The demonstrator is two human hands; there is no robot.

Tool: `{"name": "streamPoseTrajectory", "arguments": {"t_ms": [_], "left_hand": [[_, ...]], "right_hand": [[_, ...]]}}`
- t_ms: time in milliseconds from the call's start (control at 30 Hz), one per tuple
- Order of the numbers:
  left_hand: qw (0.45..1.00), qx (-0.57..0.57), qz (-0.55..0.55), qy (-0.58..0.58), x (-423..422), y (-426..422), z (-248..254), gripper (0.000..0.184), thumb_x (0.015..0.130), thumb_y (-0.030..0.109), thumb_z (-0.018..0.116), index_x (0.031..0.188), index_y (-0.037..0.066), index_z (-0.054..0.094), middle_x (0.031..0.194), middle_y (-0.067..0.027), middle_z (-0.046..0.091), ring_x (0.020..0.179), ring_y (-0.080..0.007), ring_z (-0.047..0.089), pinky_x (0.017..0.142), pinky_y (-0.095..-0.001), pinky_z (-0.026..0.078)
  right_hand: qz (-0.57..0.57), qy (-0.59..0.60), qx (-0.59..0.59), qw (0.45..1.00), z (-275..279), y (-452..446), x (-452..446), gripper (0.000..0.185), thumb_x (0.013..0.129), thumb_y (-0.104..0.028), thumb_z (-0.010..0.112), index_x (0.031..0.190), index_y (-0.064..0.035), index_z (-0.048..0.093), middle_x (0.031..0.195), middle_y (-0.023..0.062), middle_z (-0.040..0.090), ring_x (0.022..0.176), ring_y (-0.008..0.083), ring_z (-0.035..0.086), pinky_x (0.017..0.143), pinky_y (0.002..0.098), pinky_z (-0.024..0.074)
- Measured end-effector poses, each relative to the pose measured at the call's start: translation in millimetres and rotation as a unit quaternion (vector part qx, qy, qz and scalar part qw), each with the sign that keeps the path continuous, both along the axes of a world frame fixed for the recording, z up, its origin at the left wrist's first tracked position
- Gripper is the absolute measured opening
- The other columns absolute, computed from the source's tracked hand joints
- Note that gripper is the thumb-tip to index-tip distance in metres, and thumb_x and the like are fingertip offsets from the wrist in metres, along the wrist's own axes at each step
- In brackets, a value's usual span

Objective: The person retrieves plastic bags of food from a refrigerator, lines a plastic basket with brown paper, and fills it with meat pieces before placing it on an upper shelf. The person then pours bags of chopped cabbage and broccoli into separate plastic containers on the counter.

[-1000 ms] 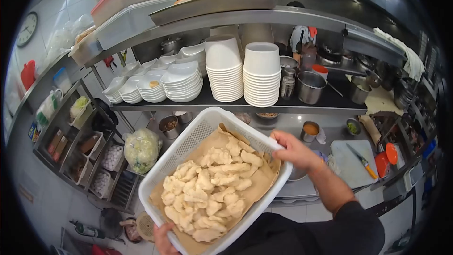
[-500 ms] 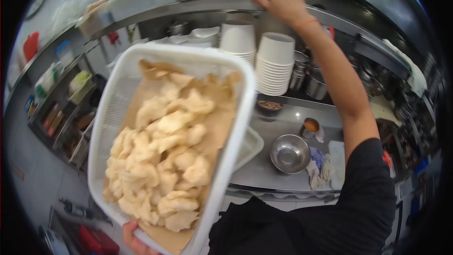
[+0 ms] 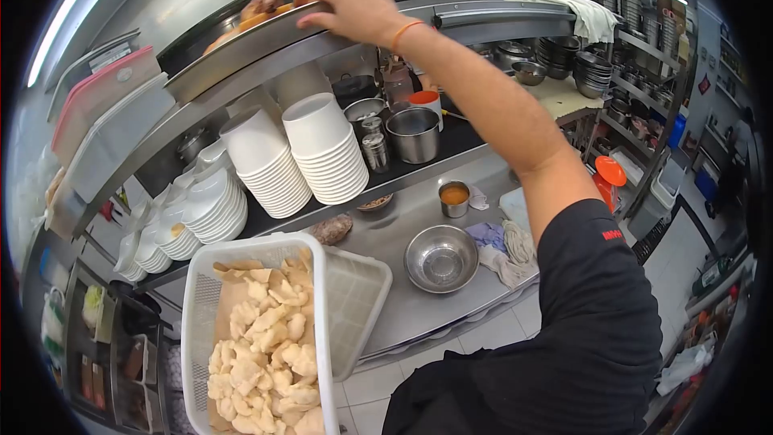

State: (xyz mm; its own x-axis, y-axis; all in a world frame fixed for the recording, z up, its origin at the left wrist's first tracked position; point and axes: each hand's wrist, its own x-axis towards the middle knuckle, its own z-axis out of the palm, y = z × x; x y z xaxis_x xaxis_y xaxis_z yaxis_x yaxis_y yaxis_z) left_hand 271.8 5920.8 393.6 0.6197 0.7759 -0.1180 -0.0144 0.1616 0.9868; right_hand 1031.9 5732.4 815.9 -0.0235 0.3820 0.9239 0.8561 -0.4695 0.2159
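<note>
A white perforated basket (image 3: pixel 324 330) at the lower left is lined with brown paper and filled with pale battered pieces (image 3: pixel 262 354). My left hand is out of sight. Up on the top shelf, my right hand (image 3: pixel 354 10) is at the right end of a metal tray (image 3: pixel 233 52), its fingers over the rim and the thumb on the near side. Browned pieces of food (image 3: pixel 266 2) lie in that tray. Behind the basket, a second, pale basket (image 3: pixel 358 302) rests on the steel counter (image 3: pixel 386 234).
Stacks of white tubs (image 3: pixel 326 145) and white dishes (image 3: pixel 213 205) line the middle shelf beside a steel pot (image 3: pixel 413 135). A steel bowl (image 3: pixel 441 258), a cup of orange sauce (image 3: pixel 454 198) and cloths (image 3: pixel 503 254) are on the counter. Plastic containers (image 3: pixel 113 125) stand upper left.
My right hand has let go of the basket and moved up to the tray, which is now tilted in view. The basket has moved lower left, and the view has turned right.
</note>
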Motion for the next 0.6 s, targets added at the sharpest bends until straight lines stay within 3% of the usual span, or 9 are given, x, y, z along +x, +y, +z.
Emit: {"name": "streamPoseTrajectory", "arguments": {"t_ms": [100,133,267,333,467,600], "left_hand": [[0.945,-0.315,0.072,-0.053,59,-38,47,0.043,0.100,0.038,0.053,0.136,0.013,0.050,0.144,-0.0084,0.057,0.128,-0.0253,0.053,0.109,-0.0397,0.041],[0.931,-0.344,0.098,-0.065,75,-49,63,0.044,0.100,0.038,0.053,0.136,0.013,0.050,0.144,-0.0089,0.057,0.128,-0.0256,0.053,0.109,-0.0399,0.041],[0.951,-0.250,0.136,-0.117,130,-84,114,0.047,0.099,0.036,0.054,0.138,0.011,0.049,0.144,-0.0110,0.057,0.128,-0.0268,0.054,0.108,-0.0406,0.043],[0.958,-0.203,0.145,-0.139,155,-106,138,0.049,0.098,0.036,0.055,0.139,0.010,0.048,0.144,-0.0121,0.057,0.128,-0.0274,0.055,0.108,-0.0410,0.044],[0.960,-0.142,0.158,-0.184,192,-141,178,0.052,0.097,0.035,0.056,0.141,0.008,0.047,0.144,-0.0142,0.056,0.127,-0.0286,0.057,0.107,-0.0417,0.046],[0.955,-0.093,0.173,-0.223,213,-173,210,0.056,0.096,0.034,0.057,0.143,0.006,0.046,0.144,-0.0163,0.056,0.127,-0.0299,0.058,0.107,-0.0424,0.048]], "right_hand": [[-0.024,-0.017,-0.008,1.000,-2,-71,52,0.058,0.091,-0.065,0.064,0.113,-0.0119,0.074,0.098,0.0122,0.074,0.098,0.0327,0.070,0.086,0.0447,0.0530],[-0.034,-0.034,-0.008,0.999,-3,-88,66,0.059,0.091,-0.064,0.065,0.113,-0.0107,0.074,0.097,0.0128,0.073,0.097,0.0334,0.070,0.084,0.0445,0.0534],[-0.033,-0.045,-0.013,0.998,-3,-162,111,0.055,0.088,-0.059,0.071,0.106,-0.0065,0.072,0.091,0.0147,0.071,0.089,0.0359,0.068,0.079,0.0441,0.0525],[0.003,0.015,-0.009,1.000,-5,-208,134,0.049,0.088,-0.054,0.075,0.101,-0.0061,0.073,0.091,0.0144,0.071,0.089,0.0374,0.067,0.079,0.0430,0.0521],[0.024,0.045,0.007,0.999,-13,-284,166,0.039,0.087,-0.041,0.080,0.101,-0.0053,0.073,0.095,0.0140,0.073,0.090,0.0338,0.068,0.082,0.0391,0.0523],[-0.023,0.022,0.020,0.999,-15,-339,205,0.042,0.087,-0.043,0.079,0.101,-0.0034,0.072,0.096,0.0140,0.072,0.090,0.0337,0.066,0.084,0.0404,0.0515]]}}
